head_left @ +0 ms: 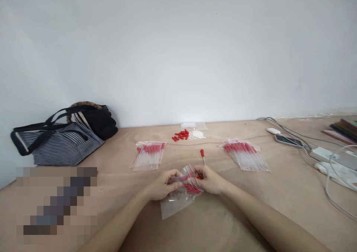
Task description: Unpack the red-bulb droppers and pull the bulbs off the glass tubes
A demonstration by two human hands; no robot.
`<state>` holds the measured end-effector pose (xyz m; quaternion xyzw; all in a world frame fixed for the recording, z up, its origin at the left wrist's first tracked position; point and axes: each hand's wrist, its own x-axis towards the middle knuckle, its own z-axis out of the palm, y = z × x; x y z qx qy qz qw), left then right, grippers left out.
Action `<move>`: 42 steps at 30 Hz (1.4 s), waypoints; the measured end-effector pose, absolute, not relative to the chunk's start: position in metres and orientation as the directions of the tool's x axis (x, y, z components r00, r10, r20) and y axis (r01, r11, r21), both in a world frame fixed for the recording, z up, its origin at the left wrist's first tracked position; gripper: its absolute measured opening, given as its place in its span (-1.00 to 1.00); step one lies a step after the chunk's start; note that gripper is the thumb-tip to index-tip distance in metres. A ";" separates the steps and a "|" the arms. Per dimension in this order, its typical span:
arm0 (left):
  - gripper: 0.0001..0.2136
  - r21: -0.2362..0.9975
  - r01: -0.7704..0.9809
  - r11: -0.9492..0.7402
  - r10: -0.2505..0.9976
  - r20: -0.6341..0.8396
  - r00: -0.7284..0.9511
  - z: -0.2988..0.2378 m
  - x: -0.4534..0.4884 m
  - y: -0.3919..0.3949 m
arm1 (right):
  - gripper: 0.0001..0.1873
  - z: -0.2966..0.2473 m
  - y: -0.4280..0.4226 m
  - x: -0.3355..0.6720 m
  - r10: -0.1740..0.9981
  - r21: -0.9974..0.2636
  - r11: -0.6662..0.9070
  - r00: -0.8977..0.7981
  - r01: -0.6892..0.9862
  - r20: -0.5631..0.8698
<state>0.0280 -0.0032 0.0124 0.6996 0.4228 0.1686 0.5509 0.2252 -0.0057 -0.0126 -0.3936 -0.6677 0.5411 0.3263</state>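
Note:
A small clear zip bag (178,201) with red-capped droppers inside lies on the wooden table (117,192) in front of me. My left hand (163,185) is closed on the bag's top left edge. My right hand (209,179) pinches the bag's top right edge. A single red-capped dropper (202,156) lies just beyond my right hand. Two filled bags of droppers sit farther back, one at the left (149,154) and one at the right (244,154). Loose red caps (180,134) lie near the wall beside an empty clear bag (196,130).
A striped bag with black straps (61,138) stands at the back left. A phone (288,140), a white adapter (325,154) and cables (334,175) lie at the right, with books (344,128) at the far right edge. A white wall closes the back.

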 end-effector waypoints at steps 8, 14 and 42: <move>-0.60 0.897 0.440 -0.049 0.790 -0.235 0.566 0.012 0.021 0.002 | -0.70 -0.007 0.002 0.237 0.933 -0.993 -0.022 -0.355 0.116 -0.062; -0.57 0.886 0.464 -0.021 0.810 -0.257 0.527 0.009 0.018 0.005 | -0.67 -0.003 0.016 0.256 0.969 -0.987 -0.037 -0.248 -0.154 0.002; -0.52 0.885 0.466 0.017 0.804 -0.289 0.520 0.008 0.009 0.004 | -0.82 -0.017 0.107 0.295 0.944 -0.947 -0.228 -0.186 0.224 -0.271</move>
